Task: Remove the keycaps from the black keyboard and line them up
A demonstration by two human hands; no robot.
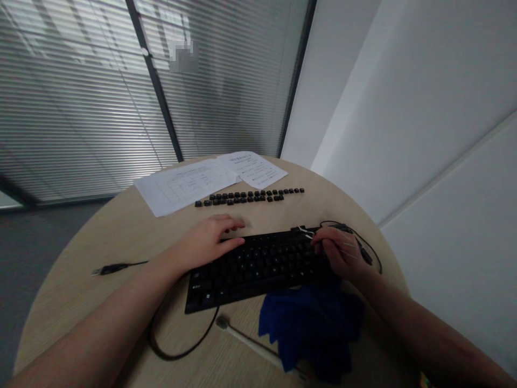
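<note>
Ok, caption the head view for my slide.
Right hand holds a wire tool over a keyboard, loose keycaps in two rows beyond.

Grey slatted blinds [81,118] hung behind the round pale-wood desk [72,302]; smooth white wall [444,108] stood right of it, dark-grey floor [28,253] left.

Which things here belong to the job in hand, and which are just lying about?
Apparently in the job:
keyboard, left hand at its edge
thin pronged tool, in the right hand
loose black keycaps, in two rows

Apparently lying about, not held:
printed sheets
blue cloth and brush, though these may serve too
</note>
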